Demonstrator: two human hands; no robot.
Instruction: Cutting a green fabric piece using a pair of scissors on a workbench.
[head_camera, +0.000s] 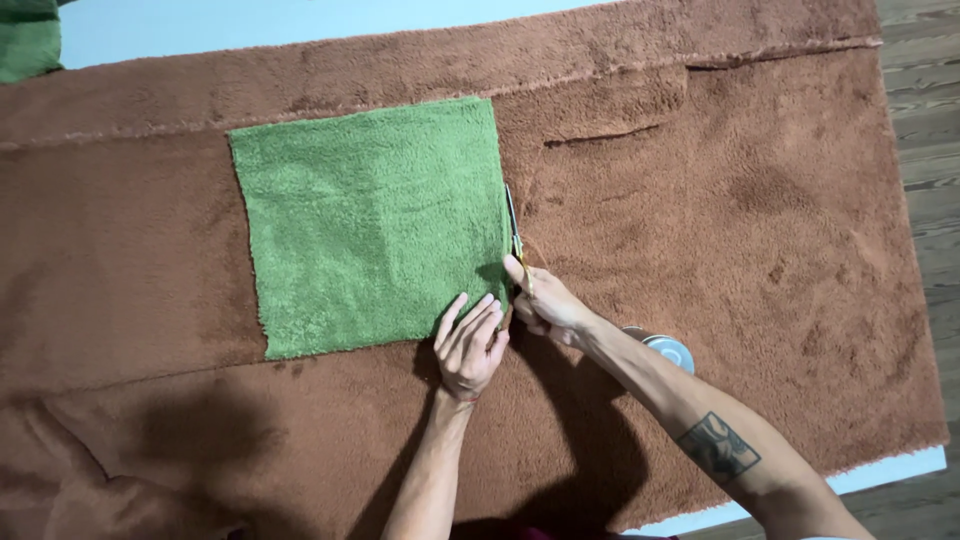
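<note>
While the left hand (470, 345) lies flat on one green square (372, 225), the right hand (545, 303) grips one pair of scissors (513, 228).

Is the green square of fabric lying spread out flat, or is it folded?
Spread flat: the green fabric square lies open on the brown fabric, all four edges visible. The left hand presses its lower right corner; the right hand works scissors along its right edge.
</note>
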